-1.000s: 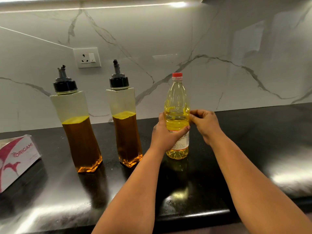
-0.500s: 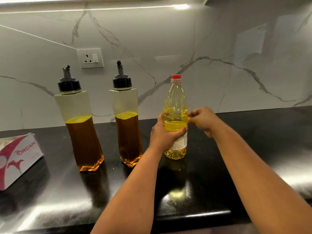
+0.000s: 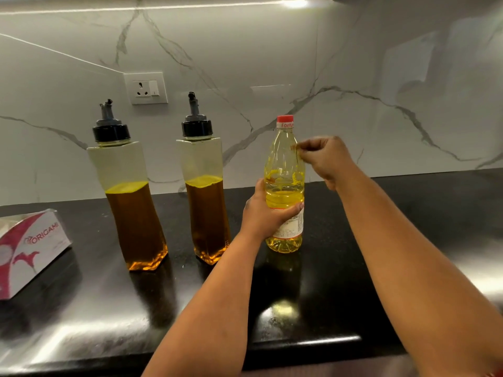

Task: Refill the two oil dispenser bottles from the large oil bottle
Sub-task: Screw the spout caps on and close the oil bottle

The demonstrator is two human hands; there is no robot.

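Head cam: black desk (image 3: 340, 308) carries two capped dispenser bottles (image 3: 128, 202), approx half full. Large oil bottle (image 3: 284, 186) stands upright beside them, left hand (image 3: 262, 216) wrapped round its middle to steady it. Right hand (image 3: 325, 159), fingers curled, nears red cap (image 3: 285, 118), prob to unscrew.

A glossy black countertop (image 3: 408, 240) runs beneath a white marble backsplash (image 3: 272, 50) veined in grey. A white wall socket (image 3: 146, 88) is set into it, and a strip light (image 3: 295, 3) glows along the top edge.
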